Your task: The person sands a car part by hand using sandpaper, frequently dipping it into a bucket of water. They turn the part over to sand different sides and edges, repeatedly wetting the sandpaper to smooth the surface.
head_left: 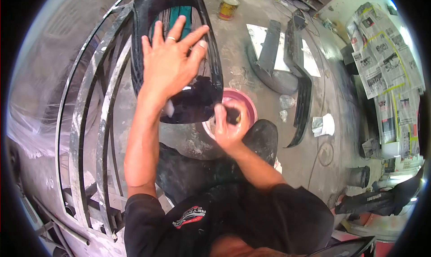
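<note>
A glossy black panel with an opening in its middle (212,46) stretches away in front of me, its near end rounded. My left hand (173,61) lies across it with fingers spread, some of them over the opening. My right hand (233,124) is curled beside the panel's near right corner. Something dark shows inside its curl, but I cannot make out what it is. Behind that hand, a pink basin (252,108) stands on the floor, partly covered by the panel and the hand.
A metal rack with curved bars (81,122) rises at the left, beside plastic sheeting (36,126). Dark bumper-like parts (298,64) lie on the floor at right over a white sheet (256,32). A yellow can (228,9) stands at the back. Newspaper-masked parts (381,50) are far right.
</note>
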`<state>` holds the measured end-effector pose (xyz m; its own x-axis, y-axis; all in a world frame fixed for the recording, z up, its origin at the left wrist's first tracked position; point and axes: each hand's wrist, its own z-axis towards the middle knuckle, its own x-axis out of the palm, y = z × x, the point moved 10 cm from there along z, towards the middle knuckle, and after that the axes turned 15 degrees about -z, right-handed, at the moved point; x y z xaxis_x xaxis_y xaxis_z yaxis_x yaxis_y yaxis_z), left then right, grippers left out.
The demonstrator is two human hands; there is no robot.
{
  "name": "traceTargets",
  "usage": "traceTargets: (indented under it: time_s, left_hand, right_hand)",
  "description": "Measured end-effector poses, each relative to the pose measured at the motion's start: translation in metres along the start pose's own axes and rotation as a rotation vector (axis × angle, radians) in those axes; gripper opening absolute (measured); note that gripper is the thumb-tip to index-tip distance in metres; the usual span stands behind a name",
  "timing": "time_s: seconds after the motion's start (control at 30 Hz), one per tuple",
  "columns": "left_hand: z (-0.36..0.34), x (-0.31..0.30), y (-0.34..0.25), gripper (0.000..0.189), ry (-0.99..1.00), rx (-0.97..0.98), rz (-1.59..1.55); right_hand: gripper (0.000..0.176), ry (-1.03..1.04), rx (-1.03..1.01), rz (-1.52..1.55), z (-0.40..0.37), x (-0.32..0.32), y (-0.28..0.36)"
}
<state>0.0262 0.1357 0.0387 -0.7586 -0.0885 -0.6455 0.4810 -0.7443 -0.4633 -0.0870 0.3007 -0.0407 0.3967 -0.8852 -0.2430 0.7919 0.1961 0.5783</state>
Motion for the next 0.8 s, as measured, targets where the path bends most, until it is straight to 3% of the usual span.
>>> traceTargets:
  time_s: [0.03, 0.17, 0.2, 0.33, 0.5, 0.57, 0.63, 0.8]
  left_hand:
    - [0.001, -0.002, 0.001, 0.042, -0.003, -0.012, -0.016]
    - [0.000, 0.002, 0.002, 0.042, 0.015, 0.007, 0.015]
    - [-0.002, 0.003, -0.001, 0.042, -0.002, 0.022, 0.027]
    - [0.002, -0.006, -0.001, 0.041, -0.010, -0.017, -0.040]
    - [0.000, -0.002, 0.002, 0.040, 0.010, 0.006, -0.027]
    - [-0.001, 0.000, 0.000, 0.041, -0.005, 0.005, -0.017]
    - [-0.001, -0.004, 0.001, 0.041, -0.008, -0.021, -0.033]
    - [-0.002, 0.002, 0.002, 0.042, 0.003, 0.000, 0.013]
  right_hand:
    - [0.015, -0.023, -0.088, -0.029, 0.015, -0.002, 0.014]
    - [0.016, 0.000, 0.076, 0.094, -0.011, 0.001, -0.012]
    - [0.016, 0.030, 0.033, -0.005, -0.017, -0.002, -0.002]
    - [0.013, 0.047, 0.104, 0.063, 0.028, 0.006, -0.001]
    - [0.016, 0.152, 0.169, 0.114, -0.035, 0.006, -0.025]
    - [0.017, 0.061, 0.048, 0.088, -0.003, 0.008, -0.019]
    - [0.019, 0.075, 0.102, 0.149, 0.040, 0.013, 0.004]
    - [0.018, 0.102, 0.125, 0.129, -0.022, 0.007, -0.025]
